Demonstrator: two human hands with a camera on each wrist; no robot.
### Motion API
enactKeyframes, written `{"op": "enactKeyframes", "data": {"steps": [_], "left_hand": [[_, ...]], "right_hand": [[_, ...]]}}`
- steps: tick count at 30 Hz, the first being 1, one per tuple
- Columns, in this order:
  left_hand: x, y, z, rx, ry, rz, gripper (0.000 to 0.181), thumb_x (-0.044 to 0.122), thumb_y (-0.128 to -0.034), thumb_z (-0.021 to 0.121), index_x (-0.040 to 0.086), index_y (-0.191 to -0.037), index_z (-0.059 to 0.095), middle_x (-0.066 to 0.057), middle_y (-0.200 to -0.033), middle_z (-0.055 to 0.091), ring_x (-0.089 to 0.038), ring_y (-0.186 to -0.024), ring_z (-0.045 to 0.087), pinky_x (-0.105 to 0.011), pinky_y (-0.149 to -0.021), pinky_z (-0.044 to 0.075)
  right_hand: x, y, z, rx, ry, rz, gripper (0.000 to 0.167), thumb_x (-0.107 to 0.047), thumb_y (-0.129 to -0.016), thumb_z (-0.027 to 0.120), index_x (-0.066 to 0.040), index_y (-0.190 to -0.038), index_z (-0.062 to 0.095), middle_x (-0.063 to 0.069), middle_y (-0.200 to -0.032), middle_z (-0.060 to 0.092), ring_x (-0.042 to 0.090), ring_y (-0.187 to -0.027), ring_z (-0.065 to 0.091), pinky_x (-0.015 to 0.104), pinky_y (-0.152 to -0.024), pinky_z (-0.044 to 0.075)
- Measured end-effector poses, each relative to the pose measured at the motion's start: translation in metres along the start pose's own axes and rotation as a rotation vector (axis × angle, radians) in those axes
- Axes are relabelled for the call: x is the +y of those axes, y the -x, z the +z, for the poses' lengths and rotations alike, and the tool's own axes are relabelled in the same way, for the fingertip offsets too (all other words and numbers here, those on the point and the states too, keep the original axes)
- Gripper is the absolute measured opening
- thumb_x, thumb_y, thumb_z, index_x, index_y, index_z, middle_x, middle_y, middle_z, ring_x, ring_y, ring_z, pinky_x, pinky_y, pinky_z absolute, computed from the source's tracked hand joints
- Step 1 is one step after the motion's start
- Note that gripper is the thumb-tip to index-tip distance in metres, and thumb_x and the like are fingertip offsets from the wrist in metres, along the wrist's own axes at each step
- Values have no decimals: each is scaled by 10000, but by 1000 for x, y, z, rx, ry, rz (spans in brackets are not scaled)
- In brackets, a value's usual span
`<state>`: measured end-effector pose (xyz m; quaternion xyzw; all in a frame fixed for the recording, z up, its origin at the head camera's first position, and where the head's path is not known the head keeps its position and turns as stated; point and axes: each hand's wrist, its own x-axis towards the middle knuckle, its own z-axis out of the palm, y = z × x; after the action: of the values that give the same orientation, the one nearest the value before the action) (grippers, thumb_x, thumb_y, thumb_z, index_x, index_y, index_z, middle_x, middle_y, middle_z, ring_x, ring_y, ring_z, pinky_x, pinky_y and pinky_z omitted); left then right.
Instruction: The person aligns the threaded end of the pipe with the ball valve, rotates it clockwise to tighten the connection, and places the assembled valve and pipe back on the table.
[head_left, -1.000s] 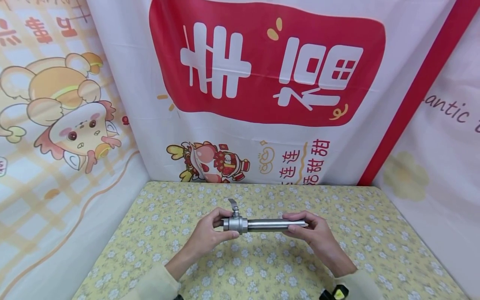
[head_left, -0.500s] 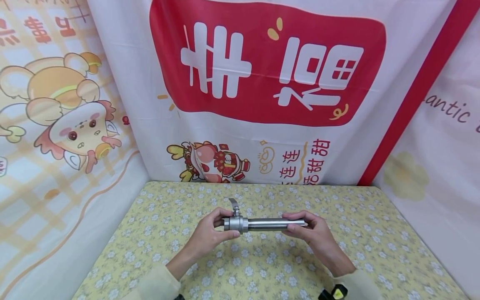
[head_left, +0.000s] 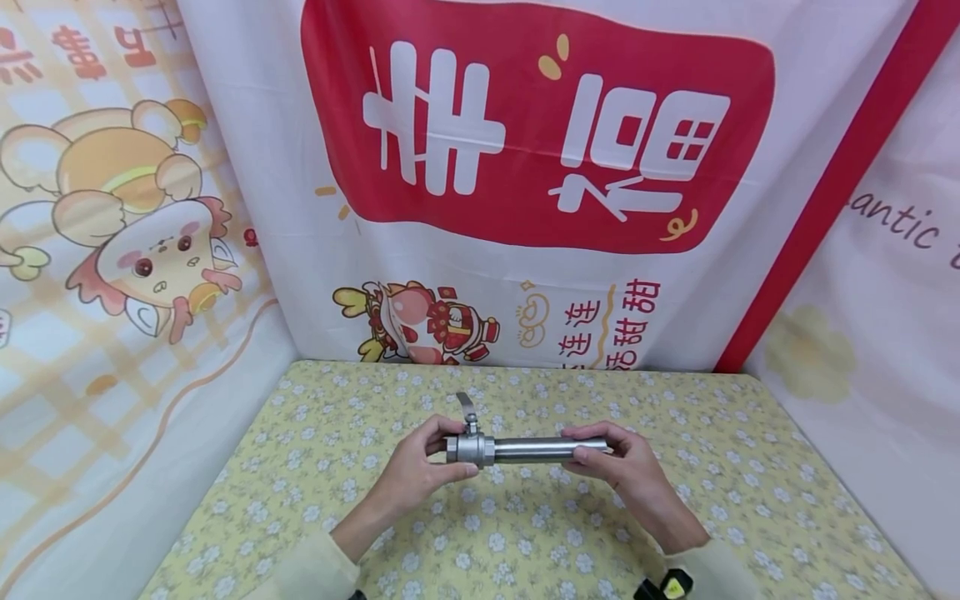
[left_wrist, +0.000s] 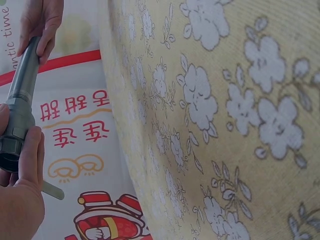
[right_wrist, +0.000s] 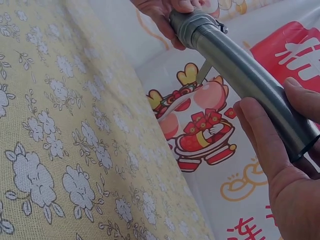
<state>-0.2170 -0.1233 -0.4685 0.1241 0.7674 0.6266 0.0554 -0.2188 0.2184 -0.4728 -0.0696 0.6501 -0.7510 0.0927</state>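
Observation:
A steel ball valve point(head_left: 471, 450) with a flat lever handle point(head_left: 467, 408) sits on the end of a straight metal pipe point(head_left: 532, 450). Both are held level above the table in the head view. My left hand point(head_left: 416, 462) grips the valve body between thumb and fingers. Around the pipe's far right end curl the thumb and fingers of my right hand point(head_left: 633, 462). In the right wrist view, threads point(right_wrist: 202, 37) show where the pipe point(right_wrist: 245, 70) meets the valve. The valve's open outer end point(left_wrist: 10, 155) faces the left wrist camera.
A yellow floral cloth point(head_left: 360, 533) covers the table. Behind it hangs a white and red printed curtain point(head_left: 255, 208), and printed side sheets stand at left and right. Dark wrist straps point(head_left: 663, 587) show at the pale sleeves point(head_left: 720, 575).

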Motion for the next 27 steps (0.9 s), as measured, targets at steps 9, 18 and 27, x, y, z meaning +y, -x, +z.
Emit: {"op": "enactKeyframes", "data": {"steps": [9, 18, 27], "left_hand": [[0, 1, 0, 2, 10, 1, 555, 179, -866, 944, 115, -1336, 656, -150, -1425, 676, -338, -1275, 688, -283, -911, 637], [2, -1, 0, -5, 20, 4, 548, 203, -878, 938, 120, -1341, 657, -167, -1420, 674, -333, -1254, 695, -291, -885, 650], [4, -6, -1, -11, 11, 16, 580, 223, -879, 936, 129, -1379, 658, -149, -1426, 684, -347, -1268, 685, -289, -909, 642]], "right_hand": [[-1, -4, 1, 0, -40, 37, 334, -125, -1036, 762, 34, -1323, 701, 96, -1331, 721, 274, -1172, 769, 448, -1031, 628], [-7, -5, -2, -40, -34, 52, 388, -82, -1024, 765, 42, -1381, 680, 92, -1351, 693, 266, -1188, 755, 440, -1043, 622], [-10, -5, -6, -90, 17, 52, 462, -39, -989, 793, 28, -1424, 655, 79, -1384, 669, 241, -1208, 740, 428, -1066, 614]]}}
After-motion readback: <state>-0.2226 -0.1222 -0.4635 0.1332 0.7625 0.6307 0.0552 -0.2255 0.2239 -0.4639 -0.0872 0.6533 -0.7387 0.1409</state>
